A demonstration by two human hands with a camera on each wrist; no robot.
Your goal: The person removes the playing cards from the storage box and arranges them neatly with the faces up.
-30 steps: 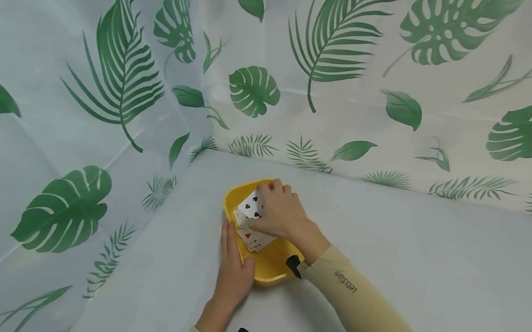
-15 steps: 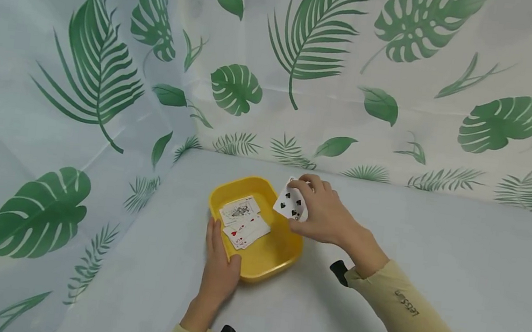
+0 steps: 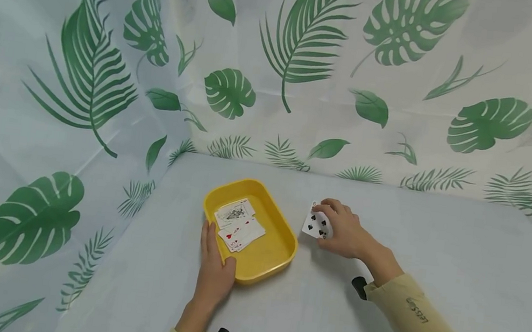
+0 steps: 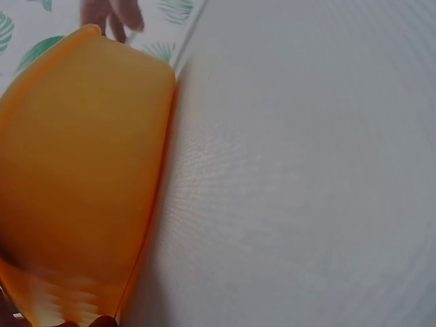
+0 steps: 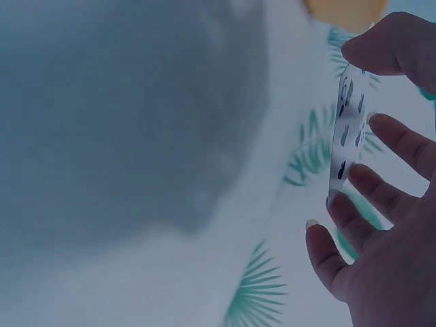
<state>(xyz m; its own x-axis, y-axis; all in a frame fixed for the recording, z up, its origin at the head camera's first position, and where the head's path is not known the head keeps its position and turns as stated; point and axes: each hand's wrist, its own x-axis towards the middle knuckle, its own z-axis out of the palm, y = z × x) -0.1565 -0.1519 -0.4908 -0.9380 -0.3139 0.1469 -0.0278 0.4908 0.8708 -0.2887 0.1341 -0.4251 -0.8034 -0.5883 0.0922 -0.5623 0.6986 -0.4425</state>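
My right hand (image 3: 346, 233) pinches a white playing card (image 3: 314, 226) by its edges, thumb at one end and fingertips at the other. Black spades show on its face. It is over the table, right of the yellow tray (image 3: 283, 238). Against the tray's near left side rests my left hand (image 3: 216, 271), fingers straight along the outer wall. Inside the tray lie several playing cards (image 3: 245, 234) with red hearts, overlapped by a joker card (image 3: 234, 214). In the right wrist view the held card (image 5: 347, 133) is seen nearly edge-on.
A pale table (image 3: 433, 243) spreads around the tray. Curtains with green leaf prints (image 3: 301, 110) close in the back and left sides.
My right hand has lifted the spade card out of the tray and carried it right, then lower over the table. My left hand keeps its place against the tray.
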